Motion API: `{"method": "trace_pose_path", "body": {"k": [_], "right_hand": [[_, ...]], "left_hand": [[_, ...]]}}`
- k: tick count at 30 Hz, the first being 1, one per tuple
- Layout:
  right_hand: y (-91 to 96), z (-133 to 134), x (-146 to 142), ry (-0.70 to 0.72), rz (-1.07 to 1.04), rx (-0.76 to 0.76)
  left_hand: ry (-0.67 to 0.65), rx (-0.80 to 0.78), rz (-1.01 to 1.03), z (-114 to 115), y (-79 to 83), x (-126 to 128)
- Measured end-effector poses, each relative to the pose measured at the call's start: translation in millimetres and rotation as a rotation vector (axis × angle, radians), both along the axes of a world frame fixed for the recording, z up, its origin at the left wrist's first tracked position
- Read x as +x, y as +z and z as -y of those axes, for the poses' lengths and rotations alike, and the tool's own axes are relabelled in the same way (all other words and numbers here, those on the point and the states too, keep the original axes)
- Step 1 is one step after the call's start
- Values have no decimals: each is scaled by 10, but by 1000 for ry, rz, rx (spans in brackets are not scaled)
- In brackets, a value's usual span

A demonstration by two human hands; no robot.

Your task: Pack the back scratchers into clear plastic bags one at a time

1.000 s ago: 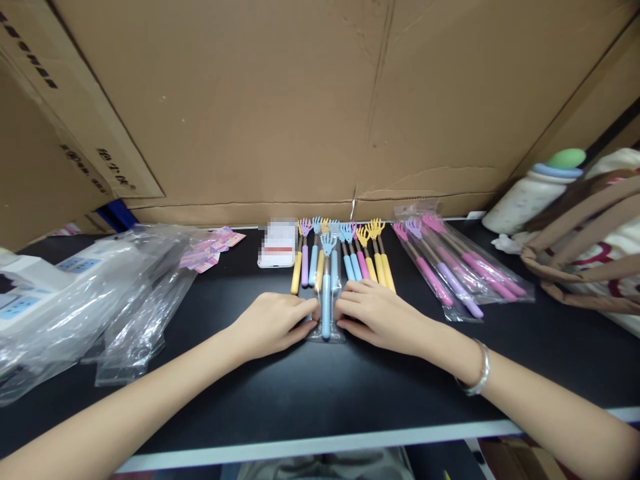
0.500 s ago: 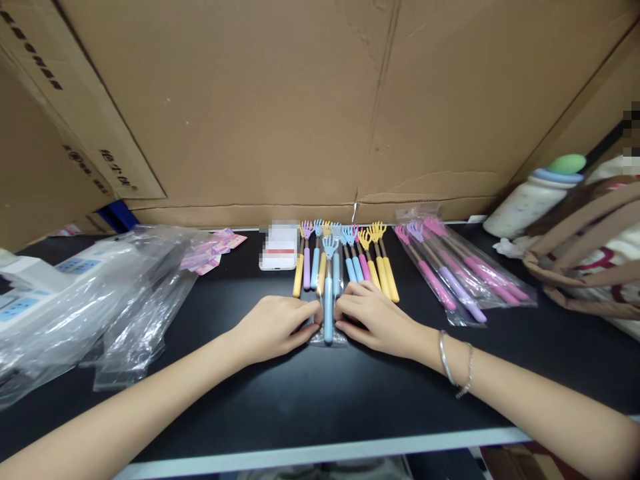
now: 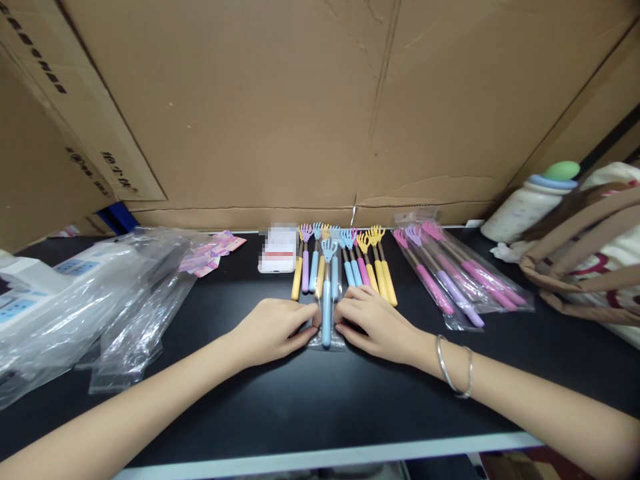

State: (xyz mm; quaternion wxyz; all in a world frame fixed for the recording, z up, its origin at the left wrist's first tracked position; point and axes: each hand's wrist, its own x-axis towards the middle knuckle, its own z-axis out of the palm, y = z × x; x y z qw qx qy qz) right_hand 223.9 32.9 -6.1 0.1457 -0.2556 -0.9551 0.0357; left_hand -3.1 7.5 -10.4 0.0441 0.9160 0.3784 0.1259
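A blue back scratcher point(image 3: 327, 307) lies inside a clear plastic bag point(image 3: 338, 343), its claw pointing away from me and its handle toward me. My left hand point(image 3: 283, 330) pinches the bag's left edge, and my right hand point(image 3: 374, 323) pinches its right edge. Both hands rest on the black table point(image 3: 280, 413), fingers closed. Just beyond them lies a row of unbagged back scratchers with yellow handles point(image 3: 386, 283), purple handles point(image 3: 305, 273) and blue and pink ones. Off to the right are several bagged pink and purple back scratchers point(image 3: 467, 310).
At the left, empty clear bags point(image 3: 135, 320) partly cover a white power strip point(image 3: 75, 267), with pink cards point(image 3: 213, 250) beside them. A phone point(image 3: 277, 250) lies behind my left hand. A bottle point(image 3: 525, 207) and a fabric bag point(image 3: 565, 267) stand at right; a cardboard wall point(image 3: 275, 113) closes the back.
The view has shifted very slightly. Both hands keep their hold on the bag's edges, and the blue back scratcher stays in place between them.
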Motion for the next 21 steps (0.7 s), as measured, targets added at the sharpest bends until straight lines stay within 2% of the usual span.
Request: {"method": "trace_pose_path", "body": {"k": [6,13,21], "right_hand": [[24,20,10,-34,-53,29],[35,60,52,-162,-184,-39],[12,118,50,-157,-209,-140]], "left_hand": [[111,70,14,29,23,31],[253,69,126,85,88,65],[283,-118,246,122,98,84]]}}
